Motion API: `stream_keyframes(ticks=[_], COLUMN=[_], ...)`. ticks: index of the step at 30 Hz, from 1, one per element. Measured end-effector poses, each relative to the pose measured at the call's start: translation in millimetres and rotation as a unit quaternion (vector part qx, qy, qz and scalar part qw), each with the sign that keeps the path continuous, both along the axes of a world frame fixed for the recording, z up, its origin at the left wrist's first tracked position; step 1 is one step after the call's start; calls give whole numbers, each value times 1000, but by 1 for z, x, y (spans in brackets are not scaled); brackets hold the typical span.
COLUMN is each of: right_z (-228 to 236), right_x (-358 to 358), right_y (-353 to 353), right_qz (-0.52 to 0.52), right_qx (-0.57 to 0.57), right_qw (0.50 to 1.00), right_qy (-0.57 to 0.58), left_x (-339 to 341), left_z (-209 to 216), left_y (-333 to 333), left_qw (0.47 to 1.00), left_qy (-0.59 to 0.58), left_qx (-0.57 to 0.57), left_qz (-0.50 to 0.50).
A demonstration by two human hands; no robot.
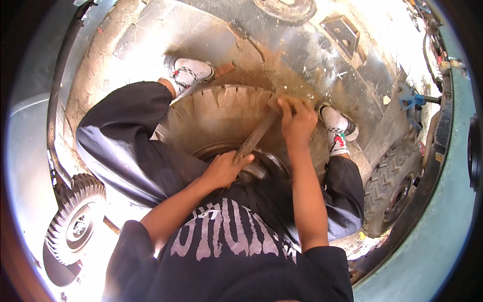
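A big, worn, chunky-treaded tyre (pixel 216 108) lies between my legs, dusty brown, with part of its dark rim (pixel 264 168) showing near my lap. Slanting across it is a long, narrow, brownish bar-like tool (pixel 257 133), whose exact kind I cannot make out. My left hand (pixel 224 170) is closed round its near end. At the far end, over the tyre's right side, my right hand (pixel 298 118) pinches the tool between thumb and fingers. That far end is partly hidden by the fingers.
My shoes (pixel 191 70) flank the tyre. A wheel (pixel 78 226) stands at the left and another (pixel 395 189) at the right, beside blue-green bodywork (pixel 432 221). Farther off lie a metal piece with holes (pixel 342 35), a round metal disc (pixel 287 9) and a blue tool (pixel 412 103).
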State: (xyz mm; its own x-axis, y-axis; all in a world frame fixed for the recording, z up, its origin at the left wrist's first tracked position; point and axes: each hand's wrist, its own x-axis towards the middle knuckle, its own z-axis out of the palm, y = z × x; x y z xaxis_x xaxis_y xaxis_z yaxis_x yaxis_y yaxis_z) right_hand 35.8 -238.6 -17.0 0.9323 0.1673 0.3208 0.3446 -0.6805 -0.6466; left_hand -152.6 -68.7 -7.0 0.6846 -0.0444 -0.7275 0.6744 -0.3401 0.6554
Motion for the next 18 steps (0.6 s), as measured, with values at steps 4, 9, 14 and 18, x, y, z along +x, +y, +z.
stream_keyframes(ticks=[4, 9, 14, 18], right_z=[-10, 4, -4, 2], right_x=[29, -7, 25, 6], right_y=[13, 5, 8, 7], right_qz=[-24, -16, -40, -30], right_qx=[8, 22, -11, 31], right_qw=[999, 999, 999, 998], right_qy=[-34, 35, 14, 50], left_x=[15, 12, 6, 12], left_z=[24, 23, 12, 21], left_y=[1, 2, -1, 2], left_qw=[996, 999, 1000, 998], left_qy=[74, 54, 22, 68], left_qx=[-40, 0, 14, 8], left_qz=[5, 0, -7, -5])
